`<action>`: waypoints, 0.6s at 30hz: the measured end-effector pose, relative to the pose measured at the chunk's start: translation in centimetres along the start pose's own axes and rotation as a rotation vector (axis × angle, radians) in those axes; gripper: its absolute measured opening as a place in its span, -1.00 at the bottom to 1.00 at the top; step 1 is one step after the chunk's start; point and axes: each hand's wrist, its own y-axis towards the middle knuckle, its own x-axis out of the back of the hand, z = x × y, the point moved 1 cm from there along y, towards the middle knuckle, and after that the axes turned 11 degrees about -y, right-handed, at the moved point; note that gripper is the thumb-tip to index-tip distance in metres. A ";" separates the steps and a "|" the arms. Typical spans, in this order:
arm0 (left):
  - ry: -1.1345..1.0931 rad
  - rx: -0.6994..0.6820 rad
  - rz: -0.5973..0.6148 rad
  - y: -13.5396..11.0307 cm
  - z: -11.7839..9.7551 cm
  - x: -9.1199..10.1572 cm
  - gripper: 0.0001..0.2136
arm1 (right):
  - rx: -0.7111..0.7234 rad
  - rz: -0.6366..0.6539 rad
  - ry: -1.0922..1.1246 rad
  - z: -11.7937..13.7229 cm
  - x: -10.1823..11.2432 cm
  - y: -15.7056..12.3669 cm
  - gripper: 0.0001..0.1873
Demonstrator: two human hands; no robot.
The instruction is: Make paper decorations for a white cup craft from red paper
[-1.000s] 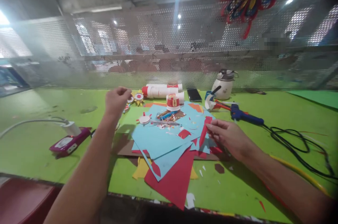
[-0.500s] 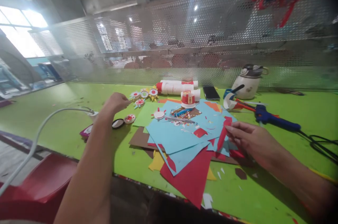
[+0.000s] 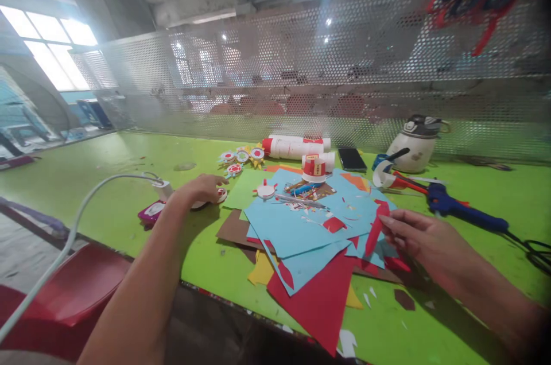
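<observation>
My right hand (image 3: 415, 239) pinches a strip of red paper (image 3: 375, 230) between thumb and fingers, above the right edge of the pile. My left hand (image 3: 205, 189) reaches over a small round red-and-white disc (image 3: 222, 195), which it partly covers; its fingers are apart, and I cannot tell whether they touch the disc. Beyond it lie several small paper turtle-like pieces, one with a red centre (image 3: 235, 169). A white disc with red tabs (image 3: 266, 190) rests on the light blue paper (image 3: 284, 233), near pens and paper scraps.
Behind the pile are a red-and-white paper cup (image 3: 314, 170), white rolls (image 3: 288, 148) and a phone (image 3: 352, 159). At right stand a white jug (image 3: 412, 146) and a blue glue gun (image 3: 465, 208) with a black cord. A cable with a white plug (image 3: 162, 189) crosses the left side.
My left hand has moved from beside the turtle-like pieces down and right to the red-and-white disc. My right hand still holds the red strip. The view has shifted slightly.
</observation>
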 end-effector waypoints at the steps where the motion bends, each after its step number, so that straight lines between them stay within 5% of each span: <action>1: 0.013 0.001 0.003 -0.1 0.3 -0.2 -0.46 | -0.030 0.009 0.015 0.0 0.0 -0.1 -0.74; 13: 0.102 -0.034 -0.163 0.9 0.8 1.5 -0.59 | -0.121 0.021 0.078 0.3 -0.1 -0.2 -0.73; 18: 0.129 -0.004 -0.135 1.4 1.1 0.5 -0.57 | -0.132 -0.001 0.037 0.9 -0.6 -0.9 -0.77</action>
